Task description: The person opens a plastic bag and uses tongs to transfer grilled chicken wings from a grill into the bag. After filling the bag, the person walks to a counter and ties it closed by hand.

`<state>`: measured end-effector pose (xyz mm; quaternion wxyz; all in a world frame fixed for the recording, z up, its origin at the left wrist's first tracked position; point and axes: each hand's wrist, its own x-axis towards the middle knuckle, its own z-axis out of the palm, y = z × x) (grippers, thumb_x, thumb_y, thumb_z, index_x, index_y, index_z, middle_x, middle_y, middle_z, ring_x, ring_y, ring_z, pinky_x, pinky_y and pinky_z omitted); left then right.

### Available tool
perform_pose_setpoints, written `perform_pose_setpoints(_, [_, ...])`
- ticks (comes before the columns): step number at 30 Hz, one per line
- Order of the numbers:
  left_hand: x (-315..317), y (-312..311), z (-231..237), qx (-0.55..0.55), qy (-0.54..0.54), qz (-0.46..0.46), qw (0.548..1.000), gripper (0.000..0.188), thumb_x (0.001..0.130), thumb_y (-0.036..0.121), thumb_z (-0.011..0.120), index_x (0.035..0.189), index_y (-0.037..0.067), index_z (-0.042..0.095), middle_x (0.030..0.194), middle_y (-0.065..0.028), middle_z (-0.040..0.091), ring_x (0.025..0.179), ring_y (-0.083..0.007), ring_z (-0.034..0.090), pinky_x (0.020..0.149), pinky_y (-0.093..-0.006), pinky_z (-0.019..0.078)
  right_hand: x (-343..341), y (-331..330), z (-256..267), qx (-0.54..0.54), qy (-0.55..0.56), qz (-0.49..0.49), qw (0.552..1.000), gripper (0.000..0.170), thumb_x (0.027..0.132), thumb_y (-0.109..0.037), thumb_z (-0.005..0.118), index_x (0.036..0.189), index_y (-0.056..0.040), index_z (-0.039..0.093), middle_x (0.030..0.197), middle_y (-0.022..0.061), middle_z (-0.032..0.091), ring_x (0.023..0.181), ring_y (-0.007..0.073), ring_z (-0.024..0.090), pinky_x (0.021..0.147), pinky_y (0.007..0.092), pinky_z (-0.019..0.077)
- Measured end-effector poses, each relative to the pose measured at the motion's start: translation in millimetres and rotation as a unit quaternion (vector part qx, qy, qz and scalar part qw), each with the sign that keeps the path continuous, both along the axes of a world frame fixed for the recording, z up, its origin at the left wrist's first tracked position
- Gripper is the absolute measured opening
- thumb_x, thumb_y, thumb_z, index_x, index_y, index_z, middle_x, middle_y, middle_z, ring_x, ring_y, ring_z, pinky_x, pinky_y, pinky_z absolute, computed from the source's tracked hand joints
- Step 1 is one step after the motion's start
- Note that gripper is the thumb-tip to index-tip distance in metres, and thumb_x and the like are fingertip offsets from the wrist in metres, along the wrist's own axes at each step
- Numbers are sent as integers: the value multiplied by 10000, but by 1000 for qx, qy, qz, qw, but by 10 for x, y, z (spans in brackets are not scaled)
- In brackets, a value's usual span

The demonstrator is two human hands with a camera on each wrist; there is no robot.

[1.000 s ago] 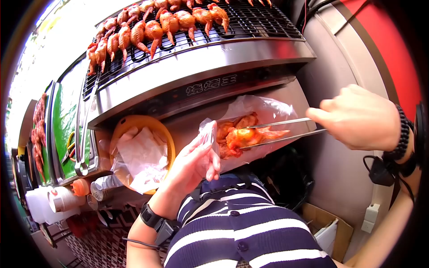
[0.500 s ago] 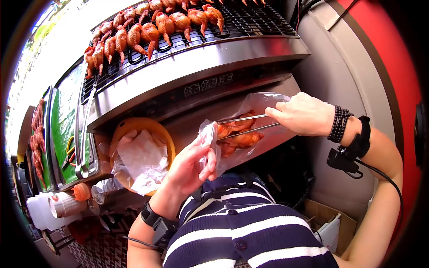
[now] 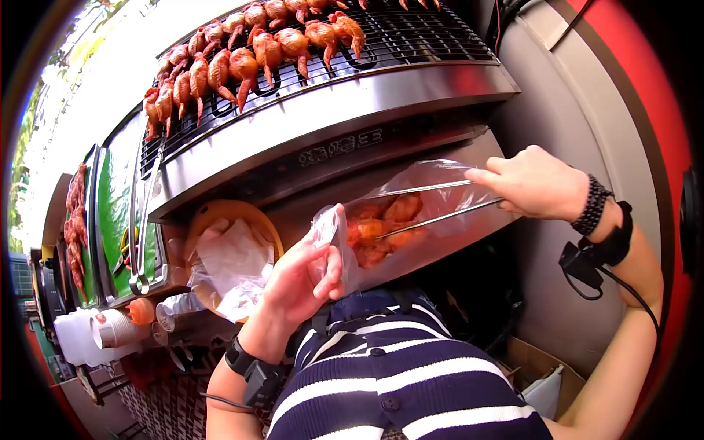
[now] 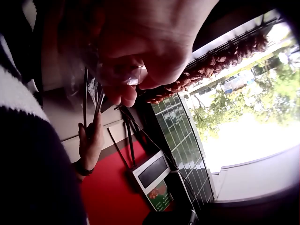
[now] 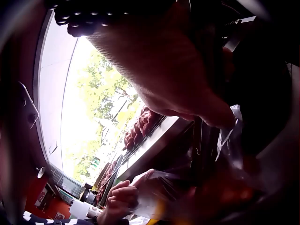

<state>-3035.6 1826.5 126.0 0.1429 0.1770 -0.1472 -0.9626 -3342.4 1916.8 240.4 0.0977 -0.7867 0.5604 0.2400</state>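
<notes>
Just off the grill's [image 3: 330,108] front edge, the left hand [image 3: 297,277] pinches the plastic bag [image 3: 440,172] of chicken pieces [image 3: 403,209]; the right hand [image 3: 539,183] pinches the tongs [image 3: 447,215] (best kept from snagging the bag).

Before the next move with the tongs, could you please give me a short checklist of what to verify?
1. Left hand holding the clear bag: ok.
2. Right hand gripping the tongs: ok.
3. Meat pieces in the clear bag: ok, seen through the plastic.
4. Arms of the tongs spread apart: ok.
5. Tongs firmly on a piece: cannot tell.
6. Clear bag free of tears: cannot tell.
</notes>
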Motion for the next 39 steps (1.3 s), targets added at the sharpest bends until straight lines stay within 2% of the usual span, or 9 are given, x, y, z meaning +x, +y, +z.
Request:
perform_pose_setpoints(2, [0,5,10,10,8,4,1000,478,890,131,434,1343,105,281,668,-111,552,401,-128,436,526,-289,471,-123,23,186,9,-27,-1,1000,562,658,-155,677,1166,-84,446,856,96,552,655,283,587,591,363,473])
perform_pose_setpoints(5, [-8,37,106,-20,-56,17,998,559,879,135,436,1378,81,187,589,-77,492,382,-108,425,450,-262,431,-329,43,474,-24,-180,-24,983,556,609,-61,692,1131,-53,502,685,83,509,568,231,535,525,325,429])
perform_pose_setpoints(7, [18,55,103,-20,-54,19,998,572,865,115,456,1374,74,197,598,-87,502,377,-114,424,444,-273,436,-317,-17,798,46,-180,-188,965,510,640,-78,658,1128,-31,517,720,108,537,618,204,528,553,301,440])
perform_pose_setpoints(8, [27,68,109,-14,-60,20,998,568,865,115,460,1372,77,208,599,-92,504,378,-117,427,446,-275,438,-427,-18,830,9,-227,-165,960,524,662,-66,645,1162,-22,497,694,83,521,561,151,486,525,273,423])
perform_pose_setpoints(11, [55,53,73,-9,-47,15,999,547,867,104,450,1370,103,238,623,-117,516,400,-133,439,491,-295,451,-414,-153,918,-28,-286,-348,892,518,710,-90,633,1197,-15,471,711,65,546,529,119,494,494,258,426])
perform_pose_setpoints(17, [110,-10,-10,-4,8,2,1000,548,872,92,427,1375,97,212,678,-120,531,442,-134,452,546,-297,460,-431,-709,279,-2,-430,-472,770,422,821,-138,570,1202,0,451,642,-22,481,442,55,518,384,205,456])
perform_pose_setpoints(22, [174,-72,-92,-13,44,-23,999,520,877,104,445,1357,111,248,712,-117,553,486,-138,476,578,-297,468,-225,-1205,191,-48,-399,-508,762,186,826,-214,583,833,-41,514,583,-7,497,420,71,521,370,212,459])
perform_pose_setpoints(32, [235,-126,-155,2,66,-42,997,517,878,89,446,1357,124,255,731,-112,566,509,-137,482,590,-293,464,-67,-1644,101,-19,-380,-567,730,203,828,-201,595,876,-13,537,585,32,522,419,116,541,358,249,469])
perform_pose_setpoints(39, [219,-132,-168,-1,71,-42,997,503,879,84,443,1352,129,276,723,-106,562,503,-132,480,580,-289,470,-162,-1595,-77,-7,-475,-562,678,152,813,-151,604,865,-20,547,584,34,531,424,113,541,356,240,466])
